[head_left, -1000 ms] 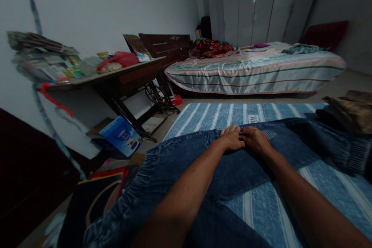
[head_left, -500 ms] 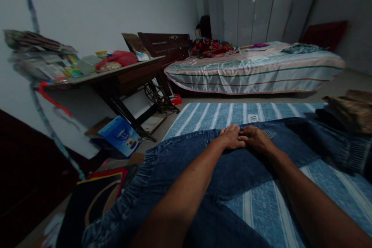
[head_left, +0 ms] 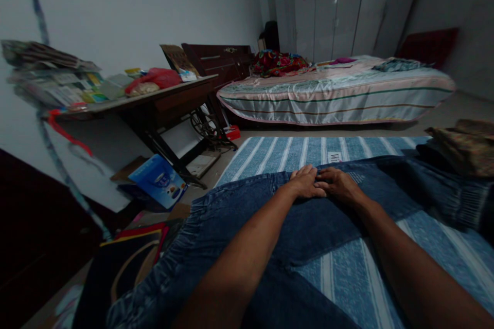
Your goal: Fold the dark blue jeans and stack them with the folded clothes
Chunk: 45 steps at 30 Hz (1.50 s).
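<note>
A pair of dark blue jeans (head_left: 320, 231) lies spread across a blue-and-white striped cover (head_left: 266, 154), its gathered elastic waist at the lower left and a cuffed leg end at the right. My left hand (head_left: 306, 182) rests flat on the upper leg near its far edge, fingers stretched out. Close beside it, my right hand (head_left: 341, 185) lies on the same leg with fingers slightly bent and thumb apart, pointing towards the left hand. The fabric under both palms is hidden.
Folded brown patterned clothing (head_left: 465, 149) sits at the right. A sewing-machine table (head_left: 185, 87) with a red bag (head_left: 164, 77) stands at the left, a blue box (head_left: 159, 181) beneath it. Beyond is a bed (head_left: 339, 95). A dark bag (head_left: 116, 267) is at lower left.
The view has shifted very slightly. Both hands stay in place on the jeans, which have not visibly moved.
</note>
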### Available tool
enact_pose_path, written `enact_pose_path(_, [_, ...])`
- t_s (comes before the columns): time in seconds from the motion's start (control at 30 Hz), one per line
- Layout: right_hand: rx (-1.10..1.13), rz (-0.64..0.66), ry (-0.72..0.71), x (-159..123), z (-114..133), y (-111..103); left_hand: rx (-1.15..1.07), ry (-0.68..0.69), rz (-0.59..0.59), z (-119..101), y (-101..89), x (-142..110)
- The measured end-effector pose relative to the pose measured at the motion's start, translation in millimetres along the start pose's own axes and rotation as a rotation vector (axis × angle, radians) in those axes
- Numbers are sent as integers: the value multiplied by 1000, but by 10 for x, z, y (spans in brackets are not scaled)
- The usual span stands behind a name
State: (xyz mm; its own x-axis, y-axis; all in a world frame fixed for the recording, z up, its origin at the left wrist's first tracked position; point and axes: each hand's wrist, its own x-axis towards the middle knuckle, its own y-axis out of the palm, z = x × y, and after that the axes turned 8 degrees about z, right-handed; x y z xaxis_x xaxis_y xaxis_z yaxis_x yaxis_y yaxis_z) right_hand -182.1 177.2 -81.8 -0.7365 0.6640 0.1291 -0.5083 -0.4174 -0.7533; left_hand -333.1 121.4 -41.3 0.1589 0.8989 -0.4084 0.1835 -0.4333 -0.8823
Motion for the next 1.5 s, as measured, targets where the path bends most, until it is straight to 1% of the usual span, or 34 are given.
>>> enact_pose_path(0.13, [-11, 40, -7, -19, 12, -37, -21, 1, 14, 14, 16, 10])
enact_pose_path(0.27, [-6, 47, 9, -29, 19, -54, -45, 12, 19, 21, 8, -7])
enact_pose_path(0.37, [5, 49, 6, -31, 7, -53, -61, 23, 28, 17, -28, -34])
enact_pose_path(0.57, [13, 72, -13, -41, -10, -63, -41, 36, 87, 5, -135, -69])
enact_pose_path(0.73, [24, 79, -21, -49, 6, -75, -58, 48, 98, 29, -169, -62])
enact_pose_path(0.9, [9, 79, 4, -46, 19, -69, -112, 81, 117, 105, -192, -31])
enact_pose_path(1.0, [4, 71, -5, -45, 15, -61, -134, 114, 124, 137, -215, -36])
enact_pose_path(1.13, [16, 58, -8, -45, 5, -54, -151, 130, 125, 144, -238, -54])
enact_pose_path(1.37, [14, 42, -11, -55, 4, -48, -127, 172, 163, 165, -269, -73])
enact_pose_path(1.5, [6, 57, 3, -59, 11, -46, -140, 174, 180, 177, -294, -76])
